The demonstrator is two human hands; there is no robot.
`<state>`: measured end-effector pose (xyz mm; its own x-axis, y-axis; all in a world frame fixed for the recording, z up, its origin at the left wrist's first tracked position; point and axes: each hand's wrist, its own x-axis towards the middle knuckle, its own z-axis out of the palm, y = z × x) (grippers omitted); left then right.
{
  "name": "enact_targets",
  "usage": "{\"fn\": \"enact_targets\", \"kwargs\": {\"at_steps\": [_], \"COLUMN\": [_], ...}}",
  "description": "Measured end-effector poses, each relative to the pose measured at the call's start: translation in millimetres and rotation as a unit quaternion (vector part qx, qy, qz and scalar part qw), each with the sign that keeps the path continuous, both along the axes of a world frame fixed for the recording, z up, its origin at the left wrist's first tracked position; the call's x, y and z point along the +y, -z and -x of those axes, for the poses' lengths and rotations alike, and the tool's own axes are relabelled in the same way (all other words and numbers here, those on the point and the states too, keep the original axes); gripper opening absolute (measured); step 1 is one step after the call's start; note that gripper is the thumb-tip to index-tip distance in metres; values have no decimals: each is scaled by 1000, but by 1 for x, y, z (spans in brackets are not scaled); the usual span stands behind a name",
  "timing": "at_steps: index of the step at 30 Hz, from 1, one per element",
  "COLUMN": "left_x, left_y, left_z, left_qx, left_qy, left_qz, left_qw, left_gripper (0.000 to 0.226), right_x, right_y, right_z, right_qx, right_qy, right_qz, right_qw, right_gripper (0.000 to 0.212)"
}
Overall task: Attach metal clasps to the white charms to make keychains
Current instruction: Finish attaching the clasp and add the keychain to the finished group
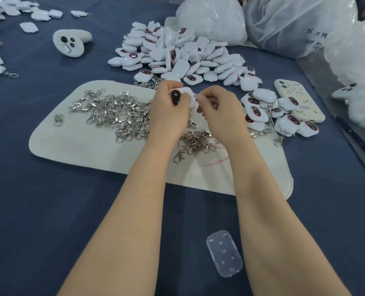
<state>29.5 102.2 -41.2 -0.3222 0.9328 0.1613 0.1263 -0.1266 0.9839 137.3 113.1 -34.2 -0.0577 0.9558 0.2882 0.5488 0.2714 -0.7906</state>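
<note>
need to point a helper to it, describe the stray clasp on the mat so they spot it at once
Find the white mat in the middle of the blue table. A big tangle of clasps lies on it; the stray clasp sits left of that, near the mat's left edge. It lies alone, touching no other clasp.

A mat (87,152) is lying mid-table (38,210), bearing 2 heaps of clasps: the larger heap (113,112) is sitting on its left half, the smaller heap (196,143) toward its front right. A pile of charms (177,54) is lying behind the mat; a cluster of clasped charms (277,116) is overlapping its right end, a phone (301,103) just beyond them. Above the mat's far edge the left hand (168,112) is holding 1 charm (184,94), the right hand (220,107) pinching at its right side. A case (224,253) is lying before the mat, between the forearms.
</note>
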Motion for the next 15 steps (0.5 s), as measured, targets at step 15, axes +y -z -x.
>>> {"fn": "enact_targets", "kwargs": {"at_steps": [15], "left_x": [4], "left_y": [-5], "left_z": [6], "left_qx": [-535], "left_qy": [166], "left_qz": [150], "left_qw": [815], "left_gripper": [18], "right_x": [4], "right_y": [11], "right_z": [8], "right_qx": [209], "right_qy": [9], "right_qz": [-8], "right_qw": [978], "right_gripper": [14]}}
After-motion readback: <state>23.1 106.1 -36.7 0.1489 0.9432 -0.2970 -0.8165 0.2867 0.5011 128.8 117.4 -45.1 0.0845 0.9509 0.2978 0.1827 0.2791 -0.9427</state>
